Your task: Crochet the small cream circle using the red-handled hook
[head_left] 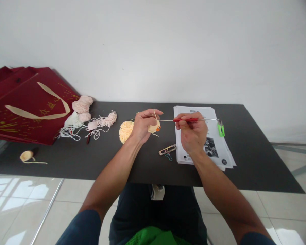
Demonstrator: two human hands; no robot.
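Note:
My left hand (144, 124) pinches a small pale-yellow crochet piece (152, 129) with an orange stitch marker (158, 128) on its edge. Yellow yarn loops over that hand's index finger. In my right hand (193, 134) is a crochet hook (186, 120) with a red handle, held level. Its thin metal shaft points left and reaches the crochet piece; whether the tip is inside a stitch is too small to tell. Beside my left wrist lies a ball of yellow yarn (125, 131), partly hidden by the hand.
Printed sheets (193, 159) lie under my right hand, with green thread snips (220, 129) on their right edge. Metal snips (167, 149) and a teal stitch marker (169, 156) lie left of them. Pink yarn (108, 119), dark-red bags (28, 105) and a small yellow piece (27, 156) occupy the left.

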